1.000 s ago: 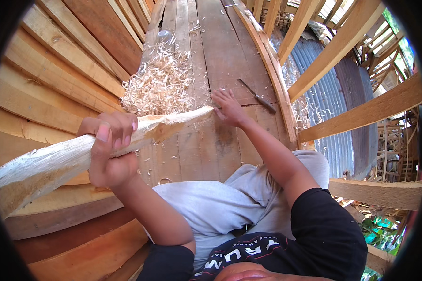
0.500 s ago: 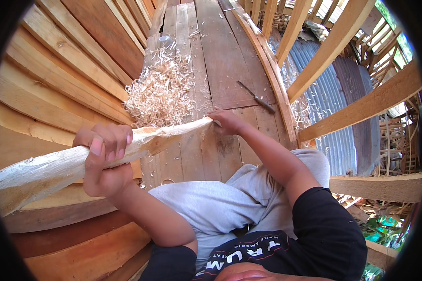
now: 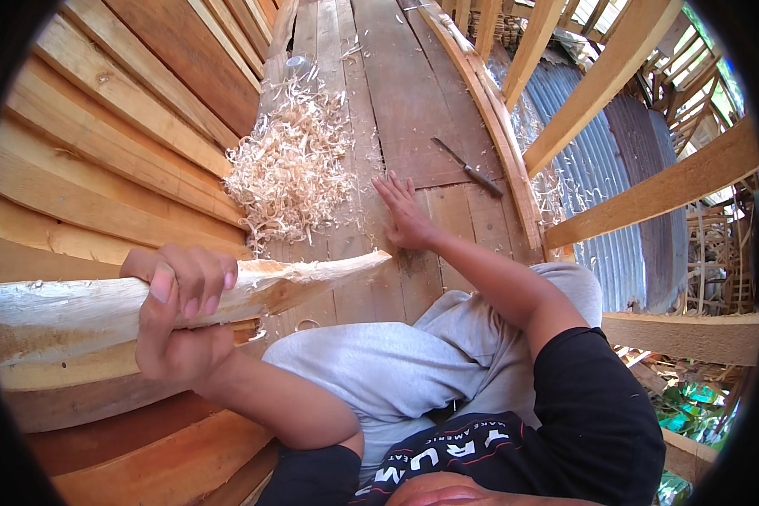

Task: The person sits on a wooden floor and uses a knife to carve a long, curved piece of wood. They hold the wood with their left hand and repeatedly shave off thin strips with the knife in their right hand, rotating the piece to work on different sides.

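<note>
A long, pale, roughly shaved wooden pole (image 3: pixel 67 308) runs from the left rim to its tapered end in front of my legs. My left hand (image 3: pixel 185 304) is wrapped round it, fingers over the top and thumb raised on the near side. Just beyond the tapered end, my right hand (image 3: pixel 405 215) is spread with its fingers stretched out, holding nothing. It is apart from the pole, low over the floorboards; whether the palm touches them I cannot tell. A knife (image 3: pixel 472 172) with a dark handle lies on the boards to the right of that hand.
A heap of curled wood shavings (image 3: pixel 287 169) lies beyond the pole, with a clear cup or jar (image 3: pixel 297 66) at its far side. Upright planks (image 3: pixel 101 143) wall the left. A slatted railing (image 3: pixel 514 152) bounds the right, with corrugated metal sheeting (image 3: pixel 594 143) outside it.
My right hand has let go of the pole's tapered end and moved forward, opening out. The left hand keeps its hold; the pole's tapered end has dropped slightly nearer to me.
</note>
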### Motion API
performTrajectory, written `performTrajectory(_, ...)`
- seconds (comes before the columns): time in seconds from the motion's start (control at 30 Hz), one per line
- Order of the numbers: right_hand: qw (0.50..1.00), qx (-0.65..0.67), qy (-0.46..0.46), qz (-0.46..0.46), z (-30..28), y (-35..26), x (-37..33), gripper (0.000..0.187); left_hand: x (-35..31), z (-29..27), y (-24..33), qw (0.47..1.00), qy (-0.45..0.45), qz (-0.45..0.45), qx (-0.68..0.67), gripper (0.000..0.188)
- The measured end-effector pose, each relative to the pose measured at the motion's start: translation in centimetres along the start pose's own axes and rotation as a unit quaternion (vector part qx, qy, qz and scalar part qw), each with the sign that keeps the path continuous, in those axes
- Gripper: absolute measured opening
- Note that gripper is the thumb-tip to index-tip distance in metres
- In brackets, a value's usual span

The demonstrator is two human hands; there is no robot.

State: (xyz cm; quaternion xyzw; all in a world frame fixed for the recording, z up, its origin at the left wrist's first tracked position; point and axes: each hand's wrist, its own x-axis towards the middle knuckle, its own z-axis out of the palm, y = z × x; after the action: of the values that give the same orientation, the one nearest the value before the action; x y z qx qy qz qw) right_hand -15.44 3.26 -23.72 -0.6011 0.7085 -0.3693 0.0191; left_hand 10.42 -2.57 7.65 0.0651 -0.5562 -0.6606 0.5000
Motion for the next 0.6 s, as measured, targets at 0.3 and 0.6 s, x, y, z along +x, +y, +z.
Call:
performTrajectory(0.3, 0.967, 0.071, -0.243, -0.025, -0.4, 1.1, 0.0, 0.08, 0.3, -0.1, -0.1, 1.0, -0.018, 0.0, -0.007, 0.013)
performTrajectory(0.6, 0.997, 0.054, 0.047, 0.024, -2.2, 1.2, 2.2, 0.059, 0.0, -0.6, 0.2, 1.0, -0.003, 0.004, 0.005, 0.013)
